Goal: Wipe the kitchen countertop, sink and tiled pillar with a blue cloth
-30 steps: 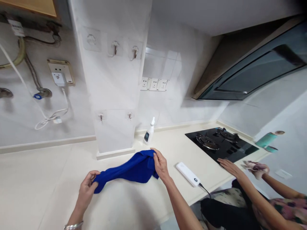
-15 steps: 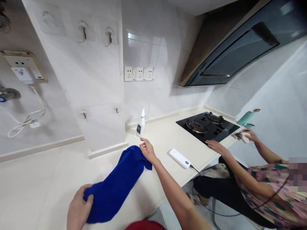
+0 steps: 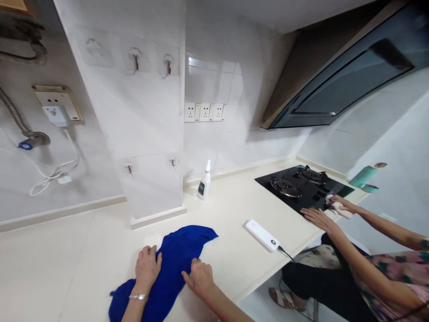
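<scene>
The blue cloth (image 3: 176, 266) lies on the table (image 3: 228, 201), likely light, limp and best pinched by its edges, where the left hand (image 3: 148, 268) and right hand (image 3: 201, 278) sit, each grip's closure impossible to tell.

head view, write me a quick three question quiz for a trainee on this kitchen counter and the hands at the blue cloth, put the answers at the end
1. Multiple choice: what lies at the person's left hand and right hand?
a) a plate
b) a blue cloth
c) a knife

2. True or false: the white bottle on the counter is lying on its side.

3. Count: how many burners show on the black hob?

Key:
1. b
2. False; it stands upright.
3. Two
</scene>
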Demonstrator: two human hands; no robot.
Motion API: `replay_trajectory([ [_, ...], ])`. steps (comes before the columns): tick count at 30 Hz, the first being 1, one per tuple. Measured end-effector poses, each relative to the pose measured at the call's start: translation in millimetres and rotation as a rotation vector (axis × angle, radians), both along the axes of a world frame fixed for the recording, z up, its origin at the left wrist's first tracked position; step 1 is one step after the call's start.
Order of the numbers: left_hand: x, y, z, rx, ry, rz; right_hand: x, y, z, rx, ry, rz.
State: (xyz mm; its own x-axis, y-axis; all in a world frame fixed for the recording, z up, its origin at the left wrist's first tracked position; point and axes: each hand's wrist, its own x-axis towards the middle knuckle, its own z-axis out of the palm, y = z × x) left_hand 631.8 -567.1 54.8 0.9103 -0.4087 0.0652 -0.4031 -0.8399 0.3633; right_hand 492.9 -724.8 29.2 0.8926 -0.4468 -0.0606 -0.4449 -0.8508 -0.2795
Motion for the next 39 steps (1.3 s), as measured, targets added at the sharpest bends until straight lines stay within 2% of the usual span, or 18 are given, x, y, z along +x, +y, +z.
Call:
replay_trajectory([
  [2,-4.2,-18.9,-0.3,0.042,-0.005,0.003,6.3,3.4,0.4,0.068,0.035,-0.006],
  [4,-11.3,-28.0,-3.9,0.025,0.032,-0.033,9.6,3.6,-0.3,0.170,0.035,0.017],
  [6,-18.5,-28.9,-7.8,-0.008,0.083,-0.063,9.4,2.1,-3.6,0.229,0.002,0.048],
  [8,-21.9,-23.6,-8.4,-0.046,0.151,-0.056,6.9,-1.1,-7.8,0.340,-0.119,0.061],
  [10,-19.9,-14.1,-2.6,-0.102,0.207,-0.047,4.1,-7.1,-8.1,0.622,-0.321,0.042],
  [12,-14.0,-3.1,10.7,-0.240,0.255,-0.031,3.0,-16.8,0.4,0.998,-0.526,-0.029],
  [14,-8.4,6.2,31.0,-0.448,0.312,0.006,3.7,-29.2,20.8,1.238,-0.658,-0.143],
  [15,-6.6,9.3,43.2,-0.562,0.341,0.027,4.4,-35.9,35.1,1.278,-0.722,-0.199],
  [17,-5.8,11.5,70.0,-0.751,0.374,0.044,5.4,-48.2,69.2,1.245,-0.851,-0.270],
  [21,-8.2,4.9,119.4,-0.984,0.355,-0.041,1.8,-62.6,138.0,1.094,-1.088,-0.251],
  [23,-6.7,2.5,135.3,-1.047,0.360,-0.062,-2.6,-64.0,162.9,1.070,-1.167,-0.233],
  [25,-3.0,2.9,144.0,-1.103,0.386,-0.018,-7.0,-63.7,178.1,1.110,-1.197,-0.248],
  [29,2.2,6.5,146.3,-1.123,0.504,0.077,-12.2,-63.1,182.9,1.300,-1.153,-0.347],
  [31,1.3,6.7,144.8,-1.051,0.513,0.052,-12.5,-63.3,178.3,1.365,-1.154,-0.376],
  [35,-0.6,6.0,142.1,-0.842,0.414,-0.035,-11.4,-65.0,169.4,1.377,-1.214,-0.367],
  [39,2.4,8.7,143.3,-0.729,0.351,-0.095,-10.2,-70.3,162.7,1.412,-1.127,-0.339],
])
